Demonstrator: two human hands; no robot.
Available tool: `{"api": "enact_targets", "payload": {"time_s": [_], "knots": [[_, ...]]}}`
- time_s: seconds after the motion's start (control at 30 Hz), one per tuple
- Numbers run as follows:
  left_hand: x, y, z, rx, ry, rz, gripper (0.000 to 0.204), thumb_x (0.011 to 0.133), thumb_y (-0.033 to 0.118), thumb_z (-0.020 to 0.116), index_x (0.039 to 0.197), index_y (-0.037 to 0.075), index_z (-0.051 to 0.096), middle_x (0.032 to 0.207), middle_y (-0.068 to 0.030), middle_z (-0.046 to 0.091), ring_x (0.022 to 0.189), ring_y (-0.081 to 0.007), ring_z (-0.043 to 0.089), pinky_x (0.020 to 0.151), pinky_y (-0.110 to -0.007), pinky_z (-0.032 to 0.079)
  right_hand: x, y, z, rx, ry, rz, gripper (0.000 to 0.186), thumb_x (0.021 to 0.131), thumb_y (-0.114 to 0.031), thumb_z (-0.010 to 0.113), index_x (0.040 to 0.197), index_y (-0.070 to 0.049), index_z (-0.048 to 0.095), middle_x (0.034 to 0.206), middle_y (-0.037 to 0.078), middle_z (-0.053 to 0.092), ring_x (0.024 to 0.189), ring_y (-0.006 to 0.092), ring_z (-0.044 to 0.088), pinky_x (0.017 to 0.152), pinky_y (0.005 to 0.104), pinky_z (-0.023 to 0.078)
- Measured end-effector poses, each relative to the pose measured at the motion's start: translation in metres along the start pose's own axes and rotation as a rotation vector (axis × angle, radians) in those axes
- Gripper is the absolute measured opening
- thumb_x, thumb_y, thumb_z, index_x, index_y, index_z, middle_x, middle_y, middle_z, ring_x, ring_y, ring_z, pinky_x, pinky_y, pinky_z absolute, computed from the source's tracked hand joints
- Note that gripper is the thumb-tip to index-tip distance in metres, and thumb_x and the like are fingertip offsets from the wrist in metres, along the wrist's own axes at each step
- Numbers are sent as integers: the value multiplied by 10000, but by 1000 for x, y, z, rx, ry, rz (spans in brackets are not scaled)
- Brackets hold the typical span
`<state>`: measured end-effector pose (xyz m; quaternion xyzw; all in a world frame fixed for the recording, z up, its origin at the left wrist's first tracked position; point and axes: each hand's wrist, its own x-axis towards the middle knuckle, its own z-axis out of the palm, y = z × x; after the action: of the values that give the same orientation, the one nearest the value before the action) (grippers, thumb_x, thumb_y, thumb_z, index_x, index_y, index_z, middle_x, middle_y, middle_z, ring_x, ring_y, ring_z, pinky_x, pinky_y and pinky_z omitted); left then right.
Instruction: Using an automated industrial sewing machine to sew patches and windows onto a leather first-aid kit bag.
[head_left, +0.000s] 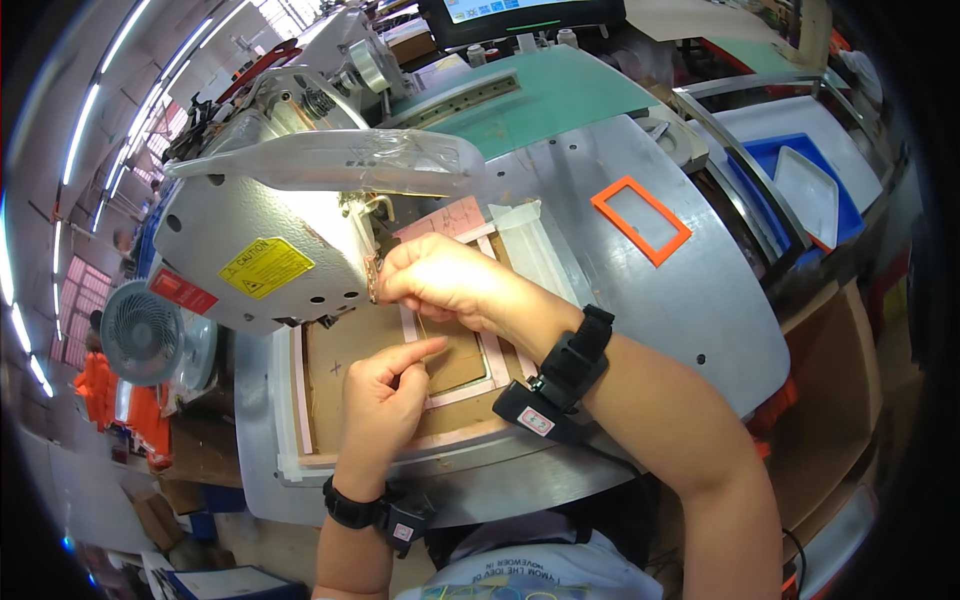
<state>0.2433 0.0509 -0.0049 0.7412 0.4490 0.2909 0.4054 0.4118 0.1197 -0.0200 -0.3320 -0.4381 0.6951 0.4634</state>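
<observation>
In the head view, our right hand [440, 282] pinches its fingertips beside the machine [265, 235], though we cannot tell what they grasp. Our left hand [385, 388] has 1 finger extended and the others curled, its hold unclear, over the board [325, 402], which lies beneath the machine; to our right, a blue tray [848, 212] contains 1 white tray [808, 195].

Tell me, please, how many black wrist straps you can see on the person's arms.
2: one strap around the left wrist, the other strap around the right wrist.
</observation>
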Motion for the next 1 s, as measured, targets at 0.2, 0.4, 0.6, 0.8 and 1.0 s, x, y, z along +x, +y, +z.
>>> {"api": "enact_targets", "payload": {"time_s": [0.2, 0.4, 0.6, 0.8, 1.0], "knots": [[-1, -1, -6, 42, -28, -19, 285, 895, -21, 479, 1015, -36, 737, 631, 3, 595, 531, -36, 509, 497, -198, 405, -14, -7, 8, -642, -30, -283, 92, 789, -68, 660, 810, 6, 711, 772, 94, 712, 710, 141, 644, 688, 312, 515], [2, -4, -24, 150, 135, 156, 218, 904, -48, 475, 947, -41, 689, 817, -39, 649, 662, -69, 584, 570, -207, 450, -34, -11, 11, -1005, 11, -484, 89, 813, -125, 661, 839, -40, 661, 737, 149, 638, 730, 356, 636, 688, 416, 502], [-8, 38, -40, 653, 271, 619, 383, 801, -102, 508, 1149, -15, 644, 1088, -168, 672, 1068, -362, 637, 950, -389, 510, -58, -28, 18, -1214, -265, -321, 87, 802, -134, 660, 796, -47, 666, 739, 163, 647, 723, 349, 645, 652, 427, 504], [-8, 40, -36, 514, -264, 783, 311, 784, 48, 756, 1073, 79, 646, 1057, -126, 675, 1107, -288, 647, 1132, -586, 346, -153, -79, 31, -1496, -235, -175, 112, 812, -173, 635, 785, -70, 668, 710, 158, 636, 683, 368, 634, 620, 448, 497], [-30, 52, -25, 366, -273, 761, 93, 825, 107, 737, 902, 98, 684, 824, -33, 607, 785, -219, 605, 809, -374, 527, -220, -156, 14, -1737, 154, 109, 116, 821, -173, 667, 870, -71, 692, 740, 139, 656, 725, 338, 648, 660, 421, 502]]}}
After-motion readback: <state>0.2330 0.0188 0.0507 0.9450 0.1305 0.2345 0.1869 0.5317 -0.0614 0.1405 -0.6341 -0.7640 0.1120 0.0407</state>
